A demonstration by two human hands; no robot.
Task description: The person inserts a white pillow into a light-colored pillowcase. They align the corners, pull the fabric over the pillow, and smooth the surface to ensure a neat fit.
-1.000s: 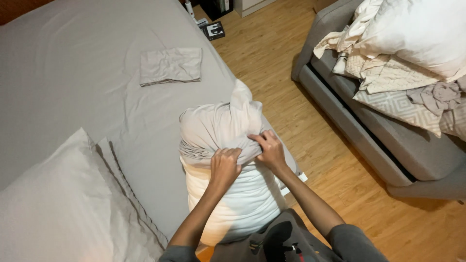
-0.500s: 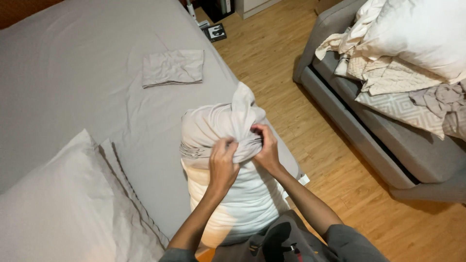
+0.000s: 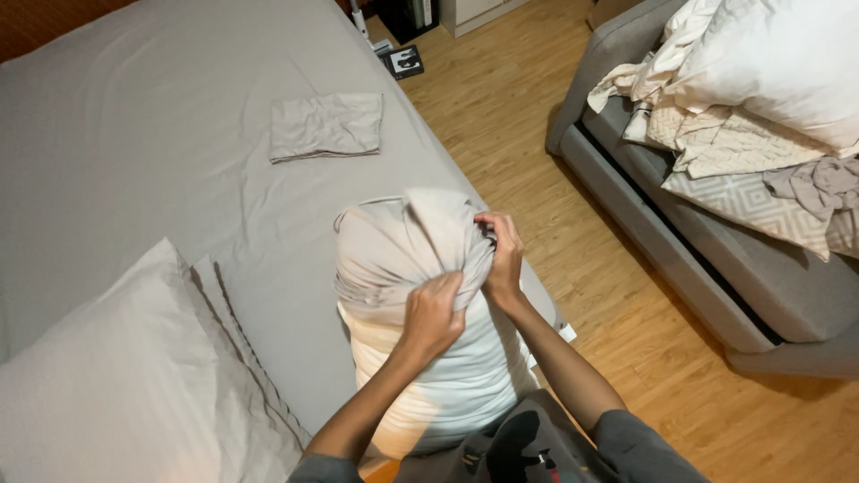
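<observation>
A white pillow stands on end at the bed's near edge, its top half covered by a grey pillowcase. My left hand is closed on a bunch of the pillowcase's fabric at the front. My right hand grips the pillowcase's edge on the right side, fingers curled into the cloth. The case is gathered in folds around the pillow's top.
A bed with a grey sheet fills the left. A folded grey cloth lies on it. A pillow in a grey case lies at the near left. A grey sofa with piled bedding stands right, across a wooden floor.
Both hands have moved up the pillow and regripped the pillowcase higher. The loose flap at the top has flattened down over the pillow.
</observation>
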